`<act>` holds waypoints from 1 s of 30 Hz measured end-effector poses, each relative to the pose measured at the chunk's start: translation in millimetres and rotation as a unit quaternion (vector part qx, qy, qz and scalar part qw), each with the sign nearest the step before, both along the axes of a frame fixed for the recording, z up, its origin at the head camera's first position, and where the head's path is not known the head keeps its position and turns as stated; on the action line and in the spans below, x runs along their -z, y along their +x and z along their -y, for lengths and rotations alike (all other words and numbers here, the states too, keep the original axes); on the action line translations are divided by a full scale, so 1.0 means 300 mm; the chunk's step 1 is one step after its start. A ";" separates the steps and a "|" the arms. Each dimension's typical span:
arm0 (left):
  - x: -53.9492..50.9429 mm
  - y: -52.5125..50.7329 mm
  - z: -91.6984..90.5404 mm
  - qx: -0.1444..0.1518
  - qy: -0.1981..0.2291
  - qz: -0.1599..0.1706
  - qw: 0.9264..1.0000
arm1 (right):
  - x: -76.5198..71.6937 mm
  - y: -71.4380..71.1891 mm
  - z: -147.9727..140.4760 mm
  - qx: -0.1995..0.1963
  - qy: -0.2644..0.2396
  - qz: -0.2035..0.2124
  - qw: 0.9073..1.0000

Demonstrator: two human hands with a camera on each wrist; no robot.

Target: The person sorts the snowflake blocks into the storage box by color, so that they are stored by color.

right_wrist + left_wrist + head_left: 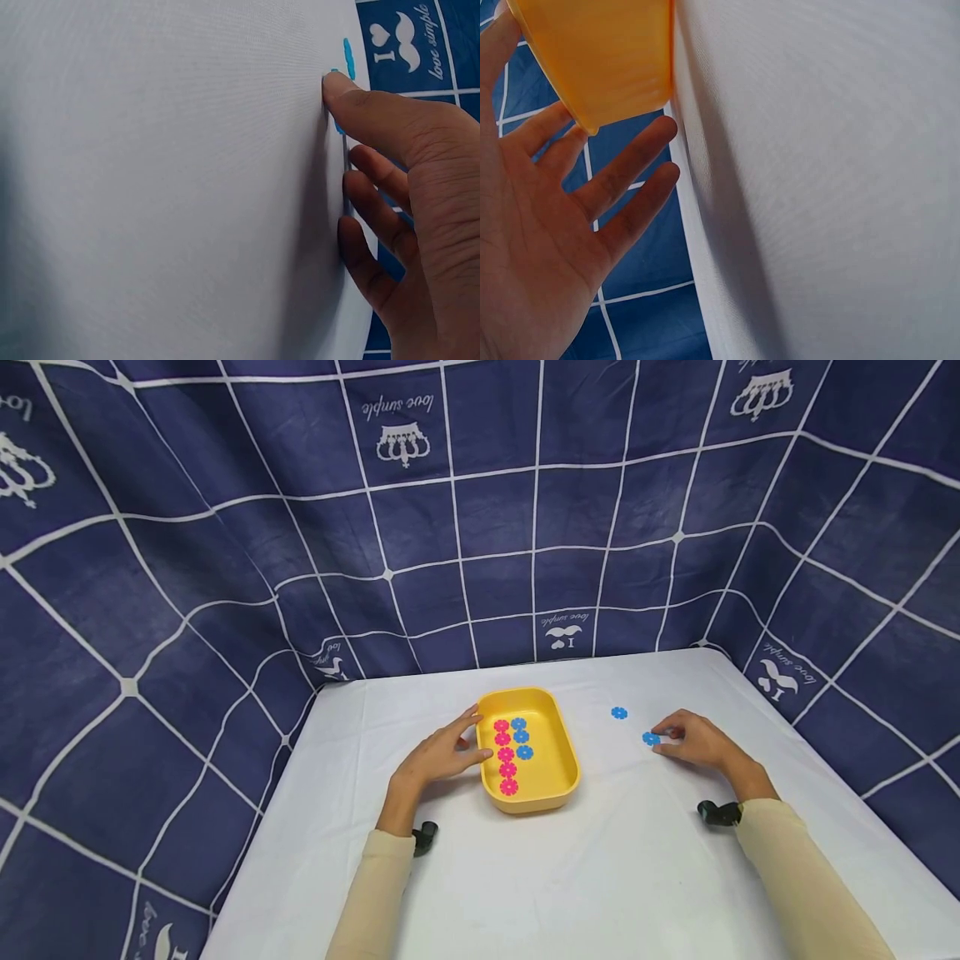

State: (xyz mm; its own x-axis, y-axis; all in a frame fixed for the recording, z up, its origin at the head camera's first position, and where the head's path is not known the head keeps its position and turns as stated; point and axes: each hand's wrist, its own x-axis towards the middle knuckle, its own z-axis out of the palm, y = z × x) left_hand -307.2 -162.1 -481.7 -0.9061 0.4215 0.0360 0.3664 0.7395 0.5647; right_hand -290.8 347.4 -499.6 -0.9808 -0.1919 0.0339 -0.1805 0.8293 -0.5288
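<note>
A yellow plastic tray [551,785] holds several pink snowflake discs [506,754] in a column and 3 blue ones [521,737] beside them. At its left side my left hand [442,752] rests with thumb and index finger touching the rim; in the left wrist view the other fingers spread beside the tray wall [600,60]. To the right, my right hand [693,739] pinches a blue snowflake disc [650,738] between thumb and index finger, low at the tabletop. In the right wrist view the thumb covers most of that disc.
Another blue snowflake disc [618,713] lies on the white tabletop [570,877], between the tray and my right hand. Dark blue gridded cloth [495,518] hangs behind the table and at both sides. A black wrist device [718,813] sits at each sleeve.
</note>
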 end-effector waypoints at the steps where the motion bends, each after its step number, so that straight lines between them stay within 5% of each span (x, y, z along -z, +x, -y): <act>1: -0.002 -0.001 -0.001 -0.003 -0.001 0.000 1.000 | 0.001 -0.002 0.000 0.001 0.000 0.001 1.000; 30: -0.004 0.002 0.006 0.005 -0.001 0.008 1.000 | -0.006 0.008 0.016 0.017 0.016 -0.017 1.000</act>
State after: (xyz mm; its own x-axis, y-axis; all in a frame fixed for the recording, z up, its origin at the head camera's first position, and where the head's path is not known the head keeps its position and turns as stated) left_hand -306.7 -163.8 -480.6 -0.9024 0.4303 0.0210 0.3649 0.7374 0.5685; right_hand -288.5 342.6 -497.8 -0.9852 -0.1602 0.0613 -0.1694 0.8518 -0.4957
